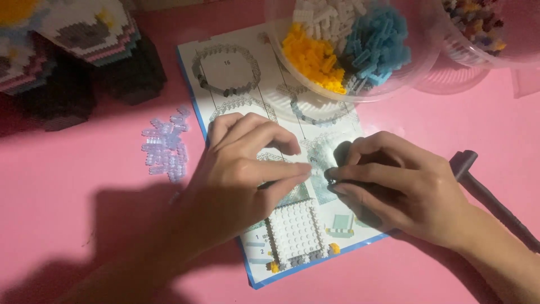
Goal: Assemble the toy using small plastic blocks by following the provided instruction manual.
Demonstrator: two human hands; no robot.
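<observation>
Both hands meet over an open instruction booklet point(236, 73) lying on a pink table point(67, 180). My left hand point(242, 174) is curled with thumb and fingers pinched together; what it holds is hidden. My right hand point(388, 180) is closed around a small dark grey piece point(341, 153), its fingertips touching those of the left hand. A flat white studded brick assembly point(297, 232) with grey and yellow edge pieces lies on the booklet just below the hands.
A clear bowl point(360, 93) holding white, yellow and blue small bricks stands at the top. A second clear bowl point(484, 53) of mixed bricks is at the top right. Translucent pale bricks point(166, 147) lie left of the booklet. A dark grey tool point(489, 194) lies right. A built brick model point(79, 45) stands top left.
</observation>
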